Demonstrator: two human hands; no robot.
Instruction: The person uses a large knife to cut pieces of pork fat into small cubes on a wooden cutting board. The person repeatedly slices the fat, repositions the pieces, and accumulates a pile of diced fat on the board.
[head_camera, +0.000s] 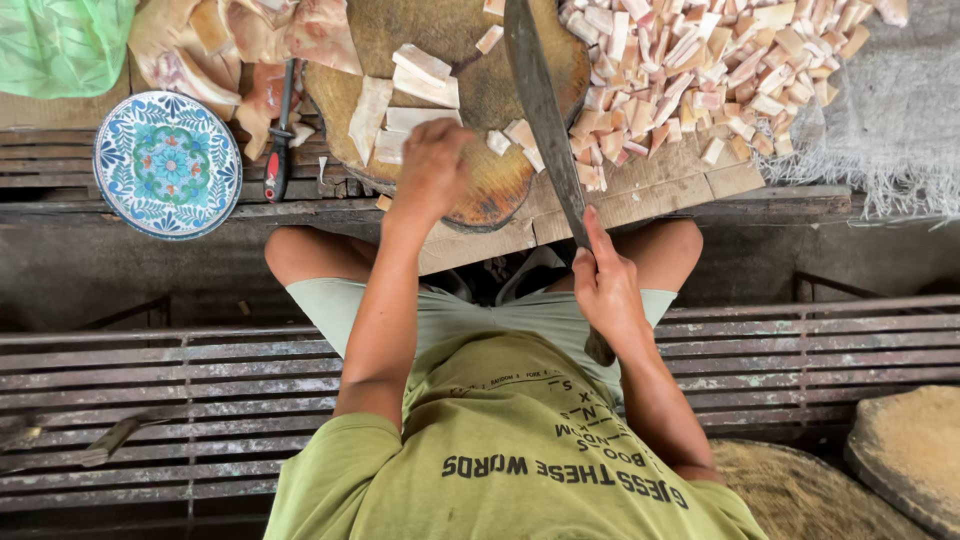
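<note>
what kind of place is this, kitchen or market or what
Probably an informal outdoor or market-style meat-cutting spot, not a home kitchen. The right hand holds a long cleaver over a round wooden chopping block, the left hand rests there, and a heap of cut meat pieces lies on rough planks.

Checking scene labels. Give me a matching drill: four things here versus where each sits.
Things:
1 patterned plate
2 long knife
3 pile of cut pieces
4 round chopping block

Places:
A in the right hand
B under the left hand
C far left on the bench
D right of the block

Pairs: 1-C, 2-A, 3-D, 4-B
</note>
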